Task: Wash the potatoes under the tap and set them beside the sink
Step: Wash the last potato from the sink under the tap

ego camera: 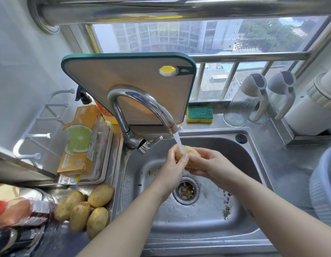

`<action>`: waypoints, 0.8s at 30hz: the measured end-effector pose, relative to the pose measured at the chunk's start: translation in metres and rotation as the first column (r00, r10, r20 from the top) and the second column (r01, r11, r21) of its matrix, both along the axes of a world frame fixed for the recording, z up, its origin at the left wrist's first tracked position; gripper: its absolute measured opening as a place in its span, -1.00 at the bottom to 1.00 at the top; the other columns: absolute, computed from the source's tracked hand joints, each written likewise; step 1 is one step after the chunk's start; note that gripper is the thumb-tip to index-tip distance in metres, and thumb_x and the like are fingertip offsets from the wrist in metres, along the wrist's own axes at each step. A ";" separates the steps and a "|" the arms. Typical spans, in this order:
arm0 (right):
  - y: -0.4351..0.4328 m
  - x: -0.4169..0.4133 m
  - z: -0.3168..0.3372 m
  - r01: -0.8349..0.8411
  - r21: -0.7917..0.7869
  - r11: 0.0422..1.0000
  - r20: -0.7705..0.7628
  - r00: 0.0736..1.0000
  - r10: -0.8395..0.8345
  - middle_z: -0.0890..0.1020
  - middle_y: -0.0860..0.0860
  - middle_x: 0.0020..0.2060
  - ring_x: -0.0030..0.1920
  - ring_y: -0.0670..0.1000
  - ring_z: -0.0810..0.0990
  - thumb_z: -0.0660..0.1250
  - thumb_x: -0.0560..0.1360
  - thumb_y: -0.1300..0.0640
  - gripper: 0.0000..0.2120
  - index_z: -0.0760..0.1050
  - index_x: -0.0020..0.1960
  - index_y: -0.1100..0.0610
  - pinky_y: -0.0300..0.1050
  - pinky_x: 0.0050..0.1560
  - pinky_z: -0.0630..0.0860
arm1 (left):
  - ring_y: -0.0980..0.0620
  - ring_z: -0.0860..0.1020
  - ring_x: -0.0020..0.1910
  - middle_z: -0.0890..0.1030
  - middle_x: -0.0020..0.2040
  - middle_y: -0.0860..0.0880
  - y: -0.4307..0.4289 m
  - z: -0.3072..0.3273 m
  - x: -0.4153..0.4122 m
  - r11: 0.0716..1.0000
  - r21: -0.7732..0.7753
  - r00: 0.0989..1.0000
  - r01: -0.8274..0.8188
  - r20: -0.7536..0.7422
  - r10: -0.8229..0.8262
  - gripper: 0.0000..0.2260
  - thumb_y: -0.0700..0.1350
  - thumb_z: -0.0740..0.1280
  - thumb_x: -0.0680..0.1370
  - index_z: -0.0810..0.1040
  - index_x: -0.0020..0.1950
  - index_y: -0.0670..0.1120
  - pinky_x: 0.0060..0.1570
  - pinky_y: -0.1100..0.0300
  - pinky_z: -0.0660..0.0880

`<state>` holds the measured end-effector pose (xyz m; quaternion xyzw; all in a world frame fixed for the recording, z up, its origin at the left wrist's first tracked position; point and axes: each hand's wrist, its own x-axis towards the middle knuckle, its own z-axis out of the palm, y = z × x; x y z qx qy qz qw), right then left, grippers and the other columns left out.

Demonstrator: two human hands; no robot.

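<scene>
over the sink basin, head view: one potato (191, 154) is held under the tap (142, 101), above and just behind the drain strainer (186, 191). water stream (178, 140) falls from the spout onto the potato's upper side. left hand (175, 164) grasps the potato's left end, fingers curled round it. right hand (204, 164) cups it from the right and below, fingers wrapped round it. both forearms enter from the near edge. sink (198, 230) floor is wet, with bits of debris right of the strainer. on the counter at the sink's near left corner: four potatoes (79, 216) lie in a cluster, touching one another. behind them, along the sink's left edge, an orange box (81, 141) sits in a tray. cutting board (127, 86) stands upright behind the tap; sponge (199, 112) lies just right of it, at the counter's back edge. right counter: two clear jugs (242, 104) at the back, a pale basket (324, 191) at the near right.
</scene>
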<state>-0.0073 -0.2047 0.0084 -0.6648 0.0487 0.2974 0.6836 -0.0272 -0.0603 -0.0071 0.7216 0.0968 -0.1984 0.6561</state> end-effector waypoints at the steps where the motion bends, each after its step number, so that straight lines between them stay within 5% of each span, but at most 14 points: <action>1: -0.005 0.002 0.001 -0.008 0.021 1.000 -0.026 1.000 0.009 0.66 0.19 0.07 0.04 0.10 0.65 0.32 0.53 0.17 -0.73 0.53 0.23 0.13 -0.07 0.06 0.59 | 0.03 0.43 0.31 0.42 0.35 0.04 -0.004 -0.002 0.000 1.000 -0.030 1.000 -0.004 -0.015 0.004 -0.56 0.06 0.17 0.61 0.14 0.47 0.16 0.36 -0.04 0.34; 4: -0.020 0.006 0.004 -0.052 -0.038 0.998 -0.051 0.997 0.050 0.65 0.18 0.08 0.01 0.08 0.65 0.40 0.47 0.21 -0.64 0.51 0.26 0.12 -0.06 0.04 0.58 | 0.01 0.47 0.26 0.47 0.30 0.00 -0.014 0.002 0.005 0.995 -0.096 0.998 -0.006 -0.061 0.000 -0.65 0.03 0.15 0.62 0.27 0.42 0.11 0.31 -0.01 0.39; 9: -0.015 0.005 0.012 -0.074 -0.327 0.942 0.088 0.990 0.108 0.61 0.05 0.02 -0.02 0.02 0.64 0.48 0.32 0.35 -0.53 0.51 0.17 0.04 -0.09 0.02 0.59 | -0.07 0.57 -0.01 0.60 0.04 -0.10 -0.020 0.014 0.024 0.956 -0.197 0.952 -0.219 -0.256 0.165 -0.74 -0.01 0.11 0.65 0.57 -0.02 0.00 0.11 -0.06 0.51; 14: -0.004 0.002 0.011 -0.059 -0.488 0.871 0.199 0.964 0.177 0.57 -0.05 0.01 -0.02 -0.08 0.60 0.47 0.31 0.30 -0.49 0.43 0.19 0.00 -0.16 0.02 0.56 | -0.09 0.57 -0.08 0.61 0.03 -0.12 -0.025 0.011 0.039 0.956 -0.054 0.885 -0.289 -0.397 0.245 -0.78 0.04 0.21 0.59 0.62 -0.04 0.00 -0.37 0.16 0.45; 16: -0.004 0.003 0.011 -0.050 -0.529 0.847 0.220 0.956 0.193 0.55 -0.07 0.01 -0.04 -0.09 0.58 0.46 0.32 0.30 -0.48 0.41 0.20 -0.01 -0.20 -0.03 0.55 | -0.08 0.56 0.04 0.61 0.11 -0.11 -0.027 0.012 0.042 0.966 0.002 0.865 -0.258 -0.446 0.232 -0.76 0.07 0.22 0.56 0.59 0.08 -0.01 -0.32 0.12 0.40; 20: -0.006 0.005 0.009 -0.026 -0.561 0.828 0.262 0.943 0.207 0.53 -0.07 0.04 0.00 -0.06 0.57 0.45 0.32 0.30 -0.48 0.39 0.18 -0.04 -0.04 0.03 0.59 | -0.09 0.57 0.09 0.61 0.08 -0.12 -0.031 0.009 0.050 0.950 -0.077 0.844 -0.302 -0.486 0.229 -0.76 0.08 0.21 0.56 0.59 -0.07 -0.04 0.12 0.03 0.50; 24: 0.000 0.004 0.009 -0.015 -0.498 0.867 0.337 0.918 0.209 0.53 -0.10 0.05 0.01 -0.10 0.58 0.43 0.34 0.32 -0.51 0.38 0.13 -0.07 -0.06 0.03 0.60 | -0.10 0.55 0.10 0.61 0.13 -0.07 -0.025 0.014 0.052 0.918 -0.098 0.828 -0.384 -0.476 0.295 -0.73 0.03 0.14 0.61 0.57 0.14 -0.04 -0.16 0.07 0.45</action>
